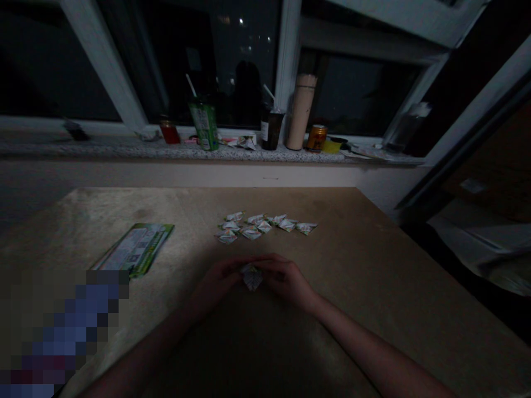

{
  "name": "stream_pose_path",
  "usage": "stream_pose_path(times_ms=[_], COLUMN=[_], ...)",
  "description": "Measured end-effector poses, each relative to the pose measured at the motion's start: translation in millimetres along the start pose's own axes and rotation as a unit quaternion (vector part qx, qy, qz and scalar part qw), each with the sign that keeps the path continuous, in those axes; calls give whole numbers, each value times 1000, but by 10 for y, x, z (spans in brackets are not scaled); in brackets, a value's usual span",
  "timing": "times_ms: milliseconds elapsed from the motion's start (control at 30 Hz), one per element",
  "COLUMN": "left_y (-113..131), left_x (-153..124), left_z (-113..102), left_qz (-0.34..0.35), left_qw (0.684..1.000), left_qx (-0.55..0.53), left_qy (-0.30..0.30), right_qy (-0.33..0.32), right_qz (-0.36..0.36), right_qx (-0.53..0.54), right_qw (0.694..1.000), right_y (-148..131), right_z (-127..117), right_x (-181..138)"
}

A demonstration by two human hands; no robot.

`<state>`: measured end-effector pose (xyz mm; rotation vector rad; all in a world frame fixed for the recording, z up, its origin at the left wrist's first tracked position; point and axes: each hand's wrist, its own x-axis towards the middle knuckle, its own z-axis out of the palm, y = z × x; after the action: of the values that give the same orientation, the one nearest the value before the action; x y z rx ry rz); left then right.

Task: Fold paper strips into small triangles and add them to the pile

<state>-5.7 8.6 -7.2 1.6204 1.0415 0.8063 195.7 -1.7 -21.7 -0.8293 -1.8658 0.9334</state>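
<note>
Between my two hands is a small folded paper piece [251, 277], pale with printed marks and a greenish tip. My left hand [219, 279] grips its left side with the fingers curled. From the other side, my right hand [288, 276] pinches it, and the fingertips of both hands meet at its far edge. Just beyond my hands lie several similar folded paper pieces [251, 232] in a loose cluster on the brown table [352, 265]. Shadow hides some of my fingers.
Left on the table is a stack of printed green-and-white sheets [145, 243]; a pixelated patch covers the lower left. The windowsill [249, 156] holds a green cup [204, 124], a dark cup [271, 130], a pinkish flask [301, 113], an orange can [316, 138] and a red jar [169, 131].
</note>
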Motion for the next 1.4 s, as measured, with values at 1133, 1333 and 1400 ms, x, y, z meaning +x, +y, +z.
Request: stream_pose_path(times_ms=[1133, 1333, 1400], left_y=[12, -29, -42], left_x=[12, 11, 7], left_z=[26, 51, 64], left_qz=[-111, -98, -99], left_qw=[990, 994, 994], left_qx=[-60, -23, -30], left_qy=[-66, -46, -41], right_qy=[77, 80, 80], right_qz=[53, 118, 134], right_qx=[100, 226, 257], right_qw=[991, 964, 954], right_y=[86, 71, 55], right_z=[14, 52, 60], right_x=[-3, 7, 10])
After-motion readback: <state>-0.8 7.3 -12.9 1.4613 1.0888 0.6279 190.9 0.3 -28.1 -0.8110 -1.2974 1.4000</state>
